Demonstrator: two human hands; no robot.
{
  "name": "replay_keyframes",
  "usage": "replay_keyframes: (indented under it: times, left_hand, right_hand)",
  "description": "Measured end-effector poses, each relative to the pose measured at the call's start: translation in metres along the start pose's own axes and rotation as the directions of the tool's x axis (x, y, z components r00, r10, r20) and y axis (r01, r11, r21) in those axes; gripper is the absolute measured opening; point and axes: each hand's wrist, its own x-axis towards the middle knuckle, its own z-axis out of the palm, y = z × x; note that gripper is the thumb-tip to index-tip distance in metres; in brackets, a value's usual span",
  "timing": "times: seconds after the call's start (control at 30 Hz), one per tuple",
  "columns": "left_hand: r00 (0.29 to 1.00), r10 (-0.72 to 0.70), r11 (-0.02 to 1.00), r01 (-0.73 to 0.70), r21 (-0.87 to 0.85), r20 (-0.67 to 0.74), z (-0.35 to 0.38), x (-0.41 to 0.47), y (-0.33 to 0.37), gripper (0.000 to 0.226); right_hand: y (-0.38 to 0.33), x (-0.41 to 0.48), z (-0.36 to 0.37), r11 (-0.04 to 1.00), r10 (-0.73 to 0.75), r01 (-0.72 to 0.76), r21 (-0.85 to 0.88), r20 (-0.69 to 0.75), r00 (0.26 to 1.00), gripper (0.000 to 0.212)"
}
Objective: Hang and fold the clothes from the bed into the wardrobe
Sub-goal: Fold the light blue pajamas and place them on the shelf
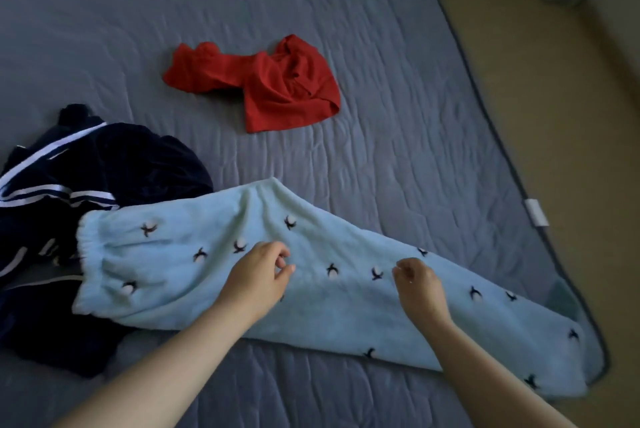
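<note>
A: Status. Bed [381, 29] holds three garments. Light blue penguin-print fleece trousers [329, 313] lie flat across the near side, one leg stacked on the other. Wardrobe is not in view.

B: Biggest risk?

A: The leg end [568, 358] sits right at the bed's corner, next to the floor [536, 98]. A pull toward that side likely slides it off.

B: Other end?

A: The elastic waistband [81, 265] overlaps the navy white-striped garment [114, 164], touching it. Lifting the waist could drag the navy piece along or bunch it further.

B: Red one?

A: The red garment [277, 84] is crumpled and well apart, further up the bed. No interference, but it needs a long reach later.

B: Hands?

A: Left hand [258, 277] is over the seat area, fingers loosely curled, thumb near forefinger, nothing visibly between them. Right hand [419, 285] is over the thigh area, same loose curl, nothing held. Can't tell whether either one touches the fleece.

B: Fold risk?

A: My guess is that thick fleece springs back. With both hands mid-length, neither end is controlled, so a fold started from here probably goes skewed. Gripping the waistband and cuffs is safer.
</note>
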Motion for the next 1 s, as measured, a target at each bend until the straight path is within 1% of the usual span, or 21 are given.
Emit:
replay_keyframes:
  times: [0.13, 0.17, 0.2, 0.27, 0.3, 0.33, 0.4, 0.47, 0.57, 0.67, 0.7, 0.73, 0.77, 0.83, 0.87, 0.9, 0.93, 0.97, 1.0]
  left_hand:
    - [0.993, 0.062, 0.996, -0.069, 0.06, 0.103, 0.056, 0.007, 0.061, 0.014]
    - [0.989, 0.077, 0.994, -0.086, 0.065, 0.128, 0.072, 0.008, 0.075, 0.014]
    - [0.984, 0.093, 0.992, -0.105, 0.072, 0.151, 0.089, 0.008, 0.09, 0.013]
    - [0.972, 0.123, 0.985, -0.145, 0.096, 0.2, 0.124, 0.009, 0.117, 0.013]
    - [0.967, 0.13, 0.983, -0.155, 0.1, 0.219, 0.134, 0.009, 0.124, 0.014]
    - [0.959, 0.141, 0.979, -0.171, 0.107, 0.245, 0.151, 0.009, 0.135, 0.014]
    - [0.942, 0.158, 0.972, -0.201, 0.121, 0.296, 0.187, 0.01, 0.159, 0.014]
    - [0.928, 0.164, 0.968, -0.216, 0.126, 0.336, 0.218, 0.01, 0.18, 0.013]
    - [0.911, 0.175, 0.961, -0.24, 0.135, 0.375, 0.261, 0.009, 0.203, 0.018]
    - [0.901, 0.174, 0.956, -0.252, 0.153, 0.398, 0.294, 0.01, 0.22, 0.026]
    - [0.898, 0.173, 0.953, -0.257, 0.162, 0.404, 0.303, 0.01, 0.225, 0.028]
    - [0.897, 0.177, 0.95, -0.263, 0.169, 0.406, 0.311, 0.011, 0.229, 0.031]
    - [0.895, 0.184, 0.946, -0.274, 0.174, 0.407, 0.319, 0.012, 0.233, 0.035]
    - [0.89, 0.198, 0.943, -0.287, 0.168, 0.41, 0.33, 0.013, 0.239, 0.045]
    - [0.887, 0.202, 0.946, -0.287, 0.154, 0.415, 0.333, 0.014, 0.241, 0.052]
    - [0.884, 0.203, 0.947, -0.286, 0.143, 0.421, 0.334, 0.015, 0.245, 0.058]
    - [0.883, 0.196, 0.952, -0.276, 0.133, 0.426, 0.336, 0.017, 0.249, 0.063]
    - [0.885, 0.168, 0.96, -0.247, 0.131, 0.434, 0.338, 0.019, 0.253, 0.067]
    - [0.889, 0.121, 0.976, -0.187, 0.108, 0.442, 0.341, 0.02, 0.258, 0.073]
  right_hand:
    - [0.077, -0.001, -0.045, 0.997, 0.07, -0.068, 0.037, -0.046, 0.997, 0.008]
    - [0.097, -0.001, -0.056, 0.995, 0.096, -0.093, 0.047, -0.061, 0.994, 0.008]
    - [0.12, -0.002, -0.068, 0.991, 0.121, -0.116, 0.061, -0.079, 0.99, 0.015]
    - [0.165, -0.002, -0.087, 0.982, 0.178, -0.168, 0.084, -0.124, 0.976, 0.035]
    - [0.18, -0.002, -0.091, 0.976, 0.204, -0.193, 0.096, -0.121, 0.971, 0.038]
    - [0.198, -0.003, -0.1, 0.972, 0.222, -0.209, 0.109, -0.125, 0.967, 0.034]
    - [0.239, -0.002, -0.116, 0.953, 0.287, -0.27, 0.136, -0.126, 0.95, 0.012]
    - [0.28, 0.002, -0.127, 0.93, 0.362, -0.347, 0.125, -0.127, 0.924, 0.029]
    - [0.326, 0.007, -0.139, 0.894, 0.437, -0.422, 0.148, -0.087, 0.895, 0.039]
    - [0.357, 0.017, -0.141, 0.855, 0.476, -0.449, 0.258, -0.049, 0.878, 0.061]
    - [0.361, 0.021, -0.143, 0.832, 0.491, -0.458, 0.312, -0.031, 0.871, 0.064]
    - [0.364, 0.024, -0.145, 0.818, 0.487, -0.449, 0.358, -0.018, 0.873, 0.059]
    - [0.365, 0.026, -0.147, 0.803, 0.469, -0.428, 0.415, 0.004, 0.883, 0.047]
    - [0.363, 0.023, -0.147, 0.746, 0.414, -0.364, 0.558, 0.04, 0.91, 0.017]
    - [0.357, 0.017, -0.149, 0.737, 0.367, -0.317, 0.597, 0.041, 0.93, 0.004]
    - [0.352, 0.01, -0.147, 0.772, 0.297, -0.241, 0.588, 0.002, 0.955, 0.011]
    - [0.348, 0.0, -0.144, 0.83, 0.208, -0.145, 0.538, -0.057, 0.977, 0.017]
    - [0.345, -0.009, -0.139, 0.902, 0.095, -0.036, 0.431, -0.117, 0.988, 0.017]
    - [0.341, -0.02, -0.133, 0.947, -0.045, 0.089, 0.309, -0.147, 0.988, 0.016]
